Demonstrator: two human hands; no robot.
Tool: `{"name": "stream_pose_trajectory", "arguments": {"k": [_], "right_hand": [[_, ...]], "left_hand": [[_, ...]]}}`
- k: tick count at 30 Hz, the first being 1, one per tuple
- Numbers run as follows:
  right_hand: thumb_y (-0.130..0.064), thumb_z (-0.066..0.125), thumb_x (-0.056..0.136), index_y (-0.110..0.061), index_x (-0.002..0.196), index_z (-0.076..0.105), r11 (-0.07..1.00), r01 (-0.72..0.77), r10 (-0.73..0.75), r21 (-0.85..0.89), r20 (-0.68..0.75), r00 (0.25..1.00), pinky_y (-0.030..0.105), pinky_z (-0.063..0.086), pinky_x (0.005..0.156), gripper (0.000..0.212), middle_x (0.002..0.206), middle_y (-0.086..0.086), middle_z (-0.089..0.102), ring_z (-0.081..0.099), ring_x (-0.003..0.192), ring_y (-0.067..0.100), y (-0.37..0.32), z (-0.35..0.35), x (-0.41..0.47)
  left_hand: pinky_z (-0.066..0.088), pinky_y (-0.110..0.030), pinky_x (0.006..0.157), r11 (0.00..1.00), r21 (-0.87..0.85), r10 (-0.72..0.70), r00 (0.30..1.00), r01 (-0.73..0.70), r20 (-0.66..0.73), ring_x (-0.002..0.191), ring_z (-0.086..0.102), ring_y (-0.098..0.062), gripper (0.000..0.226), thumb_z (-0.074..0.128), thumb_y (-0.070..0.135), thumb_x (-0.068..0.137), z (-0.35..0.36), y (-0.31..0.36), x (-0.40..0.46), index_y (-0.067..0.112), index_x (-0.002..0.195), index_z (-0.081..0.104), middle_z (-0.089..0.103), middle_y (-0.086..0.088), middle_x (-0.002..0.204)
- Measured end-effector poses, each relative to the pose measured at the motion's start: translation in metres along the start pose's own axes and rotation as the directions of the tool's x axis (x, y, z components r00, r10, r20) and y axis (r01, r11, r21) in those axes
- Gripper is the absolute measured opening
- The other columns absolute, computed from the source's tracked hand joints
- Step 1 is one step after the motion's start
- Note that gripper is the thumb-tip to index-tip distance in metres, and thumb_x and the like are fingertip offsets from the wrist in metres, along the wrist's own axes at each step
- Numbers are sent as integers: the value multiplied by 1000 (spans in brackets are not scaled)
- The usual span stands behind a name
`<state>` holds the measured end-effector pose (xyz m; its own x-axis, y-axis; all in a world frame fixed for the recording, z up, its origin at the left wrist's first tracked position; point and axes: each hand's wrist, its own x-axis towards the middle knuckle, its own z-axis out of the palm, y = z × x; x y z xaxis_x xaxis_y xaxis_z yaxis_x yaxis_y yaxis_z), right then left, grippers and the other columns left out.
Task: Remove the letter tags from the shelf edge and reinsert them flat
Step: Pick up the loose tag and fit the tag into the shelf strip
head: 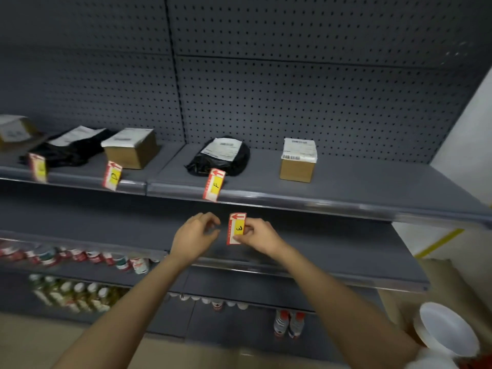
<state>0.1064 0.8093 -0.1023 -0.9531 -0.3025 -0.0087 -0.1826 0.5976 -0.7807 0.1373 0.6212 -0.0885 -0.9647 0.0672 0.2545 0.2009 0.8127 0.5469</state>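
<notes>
Holding: right hand [257,234] pinches a red-and-yellow letter tag [236,228] by its right edge, upright, in front of the gap below the shelf edge [292,202].
Left hand [195,231]: fingers loosely curled, gripping nothing, just left of the tag, not touching it.
Tags in shelf edge: F tag [214,184], P tag [112,175], blurred tag [38,167], all standing out tilted.
Shelf top: black bag [226,161], cardboard box [297,162].

Your right hand [257,235] is pinching a red-and-white paper tag with a yellow letter patch [236,228] below the grey metal shelf edge [292,202]; your left hand [195,233] is hovering just beside it, fingers curled, holding nothing.
</notes>
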Motion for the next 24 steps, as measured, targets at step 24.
{"name": "stream_pose_trajectory", "arguments": {"k": [24], "right_hand": [[-13,67,84,-15,97,64,997,76,-51,31,-486,873,8,45,62,13,85,4,68,59,70,8,-100,14,101]], "left_hand": [[42,-36,87,945,212,268,962,-251,-55,100,50,-24,39,73,19,73,-48,-62,101,19,107,54,55,-5,108]]}}
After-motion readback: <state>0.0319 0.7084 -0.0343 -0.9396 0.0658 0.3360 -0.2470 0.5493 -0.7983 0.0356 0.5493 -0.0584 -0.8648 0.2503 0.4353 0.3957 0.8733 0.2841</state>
